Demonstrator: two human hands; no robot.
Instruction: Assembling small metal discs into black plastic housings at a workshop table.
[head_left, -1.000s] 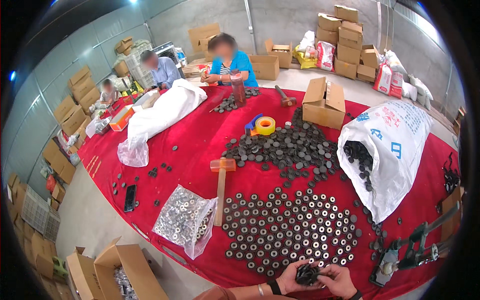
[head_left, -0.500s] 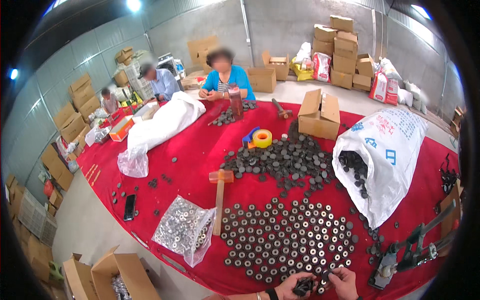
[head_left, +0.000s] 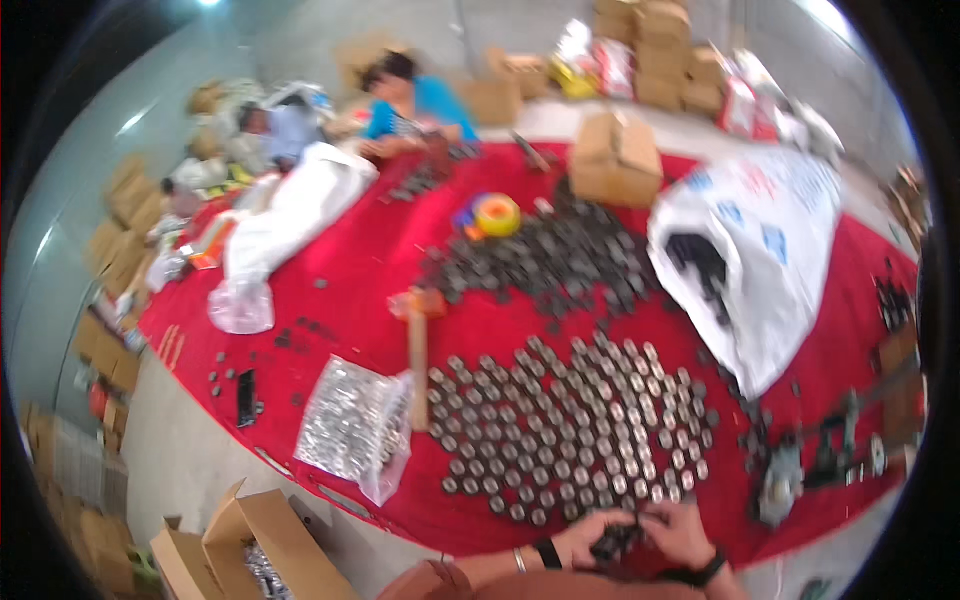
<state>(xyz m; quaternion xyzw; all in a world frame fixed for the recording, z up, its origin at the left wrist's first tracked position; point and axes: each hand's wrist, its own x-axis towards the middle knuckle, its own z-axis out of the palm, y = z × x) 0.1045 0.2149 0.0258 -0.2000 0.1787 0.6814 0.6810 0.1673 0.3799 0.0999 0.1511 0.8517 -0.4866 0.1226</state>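
At the front edge of the red-covered table, my left hand [head_left: 590, 540] is cupped round several black round caps [head_left: 617, 542]. My right hand [head_left: 683, 535] meets it from the right, fingers curled in at those caps. Motion blur hides what its fingertips pinch, if anything. Just beyond both hands, many black discs with metal ring centres [head_left: 560, 430] lie spread in rows. Farther back is a heap of plain black caps [head_left: 550, 262].
Left of the rows lie a wooden-handled mallet [head_left: 419, 370] and a clear bag of metal parts [head_left: 345, 430]. A white woven sack [head_left: 790, 250] of black pieces and a metal hand press [head_left: 790, 480] stand right. A co-worker [head_left: 420, 110] sits across the table.
The view has tilted and blurred, so the table sits higher in it. My right hand has drawn in against the left hand's handful of caps. The co-worker's head is bent lower.
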